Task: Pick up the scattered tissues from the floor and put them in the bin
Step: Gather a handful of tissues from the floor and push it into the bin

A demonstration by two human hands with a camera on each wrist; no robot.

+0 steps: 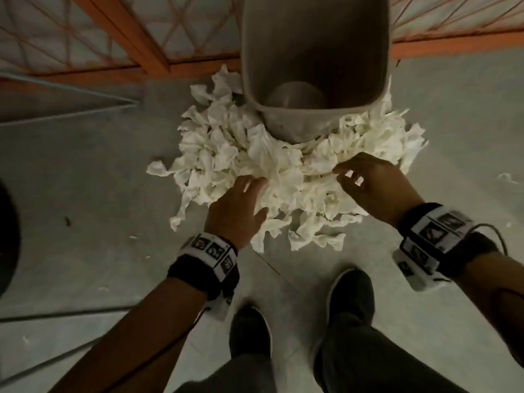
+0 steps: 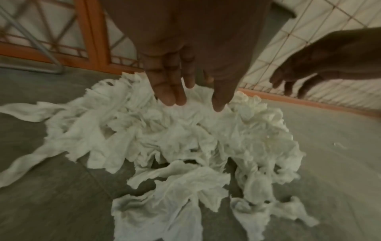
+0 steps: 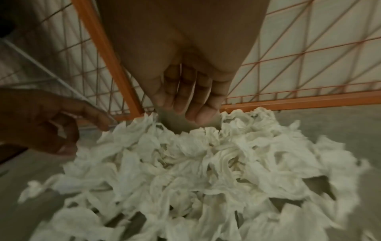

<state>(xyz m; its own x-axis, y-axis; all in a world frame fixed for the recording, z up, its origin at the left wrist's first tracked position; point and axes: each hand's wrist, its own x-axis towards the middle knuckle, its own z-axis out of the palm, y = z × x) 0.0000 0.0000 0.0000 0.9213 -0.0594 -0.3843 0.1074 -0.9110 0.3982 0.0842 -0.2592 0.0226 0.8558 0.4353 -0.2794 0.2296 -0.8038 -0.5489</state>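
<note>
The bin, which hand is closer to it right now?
Right. The right hand hovers over the tissues just below the bin's near wall; the left hand sits lower and further left on the pile.

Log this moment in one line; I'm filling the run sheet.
left hand open on crumpled white tissue pile | right hand open above | grey plastic bin holds no tissues

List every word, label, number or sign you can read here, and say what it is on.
No readable text in any view.
Left wristband: black-and-white square marker patterns, no words or numbers legible.
Right wristband: the same kind of markers, too blurred to read.
Bin, tissues, orange mesh fence: no print or labels visible.
</note>
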